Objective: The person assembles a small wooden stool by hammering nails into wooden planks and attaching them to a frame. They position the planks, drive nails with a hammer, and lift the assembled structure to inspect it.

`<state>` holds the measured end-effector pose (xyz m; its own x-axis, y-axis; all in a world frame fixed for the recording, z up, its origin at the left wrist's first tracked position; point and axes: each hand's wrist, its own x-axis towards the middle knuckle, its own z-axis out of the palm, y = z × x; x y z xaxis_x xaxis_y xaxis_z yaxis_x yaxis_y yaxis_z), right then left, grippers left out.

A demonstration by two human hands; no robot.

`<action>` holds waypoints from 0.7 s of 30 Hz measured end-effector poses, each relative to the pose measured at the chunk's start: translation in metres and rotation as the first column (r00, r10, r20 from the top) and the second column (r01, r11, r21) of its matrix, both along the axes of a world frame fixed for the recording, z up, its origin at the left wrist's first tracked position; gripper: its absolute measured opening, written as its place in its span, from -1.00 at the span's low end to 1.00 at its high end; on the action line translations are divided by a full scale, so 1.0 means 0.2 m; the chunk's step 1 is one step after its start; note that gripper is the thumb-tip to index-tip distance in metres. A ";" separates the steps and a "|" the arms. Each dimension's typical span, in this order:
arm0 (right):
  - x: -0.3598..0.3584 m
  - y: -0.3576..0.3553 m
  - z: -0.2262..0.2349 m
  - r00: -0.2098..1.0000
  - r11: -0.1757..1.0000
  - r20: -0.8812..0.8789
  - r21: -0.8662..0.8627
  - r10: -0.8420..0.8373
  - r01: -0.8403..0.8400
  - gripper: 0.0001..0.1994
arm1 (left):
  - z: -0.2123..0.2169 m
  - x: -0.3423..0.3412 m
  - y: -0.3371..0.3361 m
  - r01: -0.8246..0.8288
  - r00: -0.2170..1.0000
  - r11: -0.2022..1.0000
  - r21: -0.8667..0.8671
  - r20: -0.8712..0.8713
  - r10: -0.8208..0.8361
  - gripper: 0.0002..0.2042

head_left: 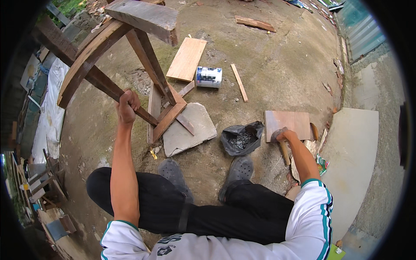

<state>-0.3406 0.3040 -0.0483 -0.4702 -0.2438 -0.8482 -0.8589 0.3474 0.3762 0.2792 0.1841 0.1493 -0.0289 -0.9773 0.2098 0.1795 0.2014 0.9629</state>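
My left hand is closed round a long brown leg of a wooden frame, which looks like a stool or chair under construction. The frame leans up to the left; its lower corner rests by a broken grey slab. Out to the right, my right hand is closed near the head of what looks like a hammer, its wooden handle pointing toward me. Beneath that hand lies a square wooden board. A black plastic bag of nails sits just left of the board.
A white and blue can lies on its side beside a light wooden plank. A thin strip of wood and a short plank lie farther off. A large pale panel borders the right side, near a wall.
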 end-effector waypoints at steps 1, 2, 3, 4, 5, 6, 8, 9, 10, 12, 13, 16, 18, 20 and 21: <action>-0.07 0.09 -0.07 0.999 0.997 0.046 0.069 0.019 -0.023 -0.48 | 0.00 -0.02 -0.02 0.008 1.000 1.000 0.012 0.010 -0.009 -0.61; -0.20 0.21 -0.14 0.984 0.983 0.156 0.151 0.083 -0.107 -0.45 | 0.00 -0.08 -0.05 0.055 0.998 0.998 -0.019 0.012 -0.055 -0.62; -0.28 0.30 -0.18 0.980 0.988 0.125 -0.020 0.157 -0.156 -0.45 | -0.01 -0.09 -0.07 0.060 0.998 0.998 -0.013 0.000 -0.060 -0.62; -0.31 0.37 -0.22 0.969 0.959 0.088 -0.187 0.232 -0.213 -0.45 | -0.03 -0.08 -0.07 0.058 0.998 0.998 -0.004 -0.008 -0.058 -0.62; -0.18 0.34 -0.21 0.981 0.942 0.078 -0.301 0.180 -0.149 -0.47 | -0.03 0.00 -0.03 0.027 1.000 1.000 -0.001 0.016 -0.027 -0.62; -0.10 0.33 -0.16 0.991 0.907 0.074 -0.415 0.116 -0.075 -0.50 | -0.01 0.05 0.00 0.005 0.999 1.000 -0.004 0.033 -0.004 -0.62; -0.04 0.36 -0.08 0.996 0.823 0.057 -0.568 0.063 -0.019 -0.57 | 0.02 0.01 0.02 -0.031 0.999 0.999 0.019 0.042 0.030 -0.62; -0.04 0.36 -0.06 0.995 0.767 0.046 -0.641 0.088 -0.038 -0.59 | 0.03 0.00 0.02 -0.035 0.998 0.999 0.008 0.057 0.034 -0.62; -0.07 0.35 -0.04 0.994 0.707 0.028 -0.705 0.110 -0.058 -0.61 | 0.03 -0.02 0.02 -0.037 0.997 0.999 0.002 0.065 0.037 -0.61; -0.05 0.25 0.02 0.989 0.588 0.037 -0.807 0.140 -0.053 -0.64 | 0.05 -0.06 0.02 -0.060 0.993 0.998 -0.017 0.097 0.061 -0.60; 0.07 0.17 0.09 0.985 0.536 0.074 -0.844 0.158 -0.022 -0.65 | 0.04 -0.03 0.03 -0.078 0.996 0.997 -0.004 0.035 0.078 -0.64; 0.37 -0.04 0.28 0.931 0.383 0.195 -0.922 0.310 0.066 -0.70 | 0.07 -0.08 0.02 -0.057 0.998 0.998 0.029 -0.027 0.058 -0.64; 0.75 -0.19 0.55 0.829 0.440 0.329 -0.891 0.453 0.113 -0.68 | 0.08 -0.07 0.04 -0.092 0.996 0.995 0.049 -0.002 0.092 -0.63; 1.08 -0.26 0.70 0.697 0.494 0.427 -0.861 0.576 0.120 -0.65 | 0.09 -0.09 0.04 -0.097 0.995 0.994 0.048 0.003 0.097 -0.62; 1.24 -0.28 0.73 0.626 0.524 0.467 -0.845 0.625 0.106 -0.63 | 0.10 -0.10 0.05 -0.100 0.995 0.994 0.039 0.001 0.100 -0.62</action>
<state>-0.0924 0.2482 0.0987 0.3351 -0.9124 -0.2351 -0.7913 -0.1371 -0.5959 0.2600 0.1942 0.1692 0.0697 -0.9827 0.1717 0.1612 0.1810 0.9702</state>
